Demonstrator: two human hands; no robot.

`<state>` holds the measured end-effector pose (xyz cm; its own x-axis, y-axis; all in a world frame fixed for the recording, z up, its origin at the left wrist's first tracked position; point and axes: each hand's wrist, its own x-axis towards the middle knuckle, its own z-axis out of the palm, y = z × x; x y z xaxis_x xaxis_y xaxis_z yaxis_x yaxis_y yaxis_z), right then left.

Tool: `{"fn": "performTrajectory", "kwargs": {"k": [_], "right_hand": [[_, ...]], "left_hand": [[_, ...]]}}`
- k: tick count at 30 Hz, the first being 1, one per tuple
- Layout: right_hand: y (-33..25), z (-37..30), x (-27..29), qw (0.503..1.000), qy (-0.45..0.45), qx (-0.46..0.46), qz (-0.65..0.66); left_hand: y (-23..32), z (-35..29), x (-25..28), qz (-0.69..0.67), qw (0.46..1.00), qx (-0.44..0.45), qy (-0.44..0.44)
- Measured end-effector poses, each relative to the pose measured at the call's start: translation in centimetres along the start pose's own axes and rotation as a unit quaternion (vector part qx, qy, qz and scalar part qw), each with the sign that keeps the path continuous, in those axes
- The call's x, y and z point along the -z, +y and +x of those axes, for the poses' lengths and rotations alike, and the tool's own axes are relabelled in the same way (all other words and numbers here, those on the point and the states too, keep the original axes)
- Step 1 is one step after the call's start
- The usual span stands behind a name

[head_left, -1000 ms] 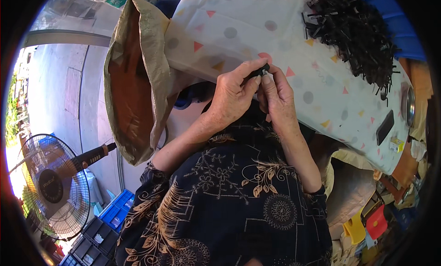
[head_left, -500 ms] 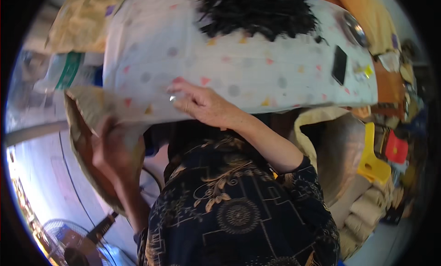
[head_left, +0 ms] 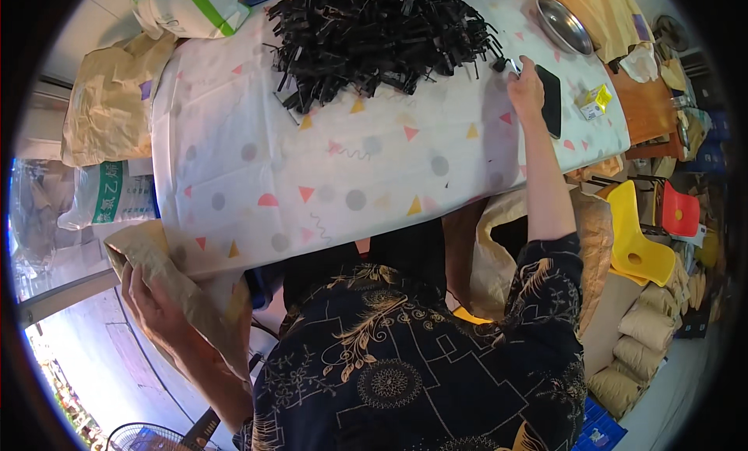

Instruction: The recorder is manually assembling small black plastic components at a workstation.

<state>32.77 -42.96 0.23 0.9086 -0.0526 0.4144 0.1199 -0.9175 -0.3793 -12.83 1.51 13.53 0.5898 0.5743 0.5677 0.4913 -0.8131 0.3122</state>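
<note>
Black plastic parts (head_left: pixel 382 42) lie heaped on the far side of the patterned tablecloth (head_left: pixel 374 163), the pile's long axis running across, left to right. At left, the left hand (head_left: pixel 158 309) is at the mouth of a brown paper sack (head_left: pixel 187 291), fingers bent and slightly spread; I cannot tell whether they grip it. From them the pile lies well apart, ahead and to the right. Nearer is the right hand (head_left: pixel 528 94), with the pile's right end just left of its fingertips. Its thumb and 1 finger look nearly closed on a small shiny piece (head_left: pixel 514 65), too small to identify. Just right of this hand lies a dark phone (head_left: pixel 552 100), then a yellow box (head_left: pixel 597 102).
</note>
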Motion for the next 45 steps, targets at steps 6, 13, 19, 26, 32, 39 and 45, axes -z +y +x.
{"fn": "performTrajectory", "kwargs": {"k": [6, 13, 19, 26, 32, 39, 45], "right_hand": [[3.1, 1.9, -0.5, 0.995, -0.075, -0.012, -0.062], [-4.1, -6.5, 6.2, 0.838, -0.226, -0.240, 0.435], [-15.1, -18.2, 10.4, 0.661, -0.395, -0.280, 0.574], [-20.9, -22.7, 9.3, 0.528, -0.506, -0.320, 0.602], [-23.4, -24.0, 8.4, 0.531, -0.544, -0.318, 0.567], [-23.8, -25.3, 7.5, 0.673, -0.494, -0.140, 0.532], [-24.0, -25.9, 7.4, 0.761, -0.434, -0.004, 0.482]], "left_hand": [[4.3, 1.2, -4.3, -0.053, 0.982, -0.161, -0.082], [13.5, -0.4, -10.2, -0.320, 0.886, -0.168, -0.290], [18.8, -2.0, -13.7, -0.425, 0.820, -0.186, -0.336], [13.8, -3.0, -13.0, -0.329, 0.871, -0.173, -0.321], [10.6, -4.2, -12.7, -0.326, 0.889, -0.137, -0.292], [9.9, -5.1, -12.5, -0.469, 0.793, 0.077, -0.381], [9.9, -4.7, -12.6, -0.510, 0.730, 0.175, -0.421]]}}
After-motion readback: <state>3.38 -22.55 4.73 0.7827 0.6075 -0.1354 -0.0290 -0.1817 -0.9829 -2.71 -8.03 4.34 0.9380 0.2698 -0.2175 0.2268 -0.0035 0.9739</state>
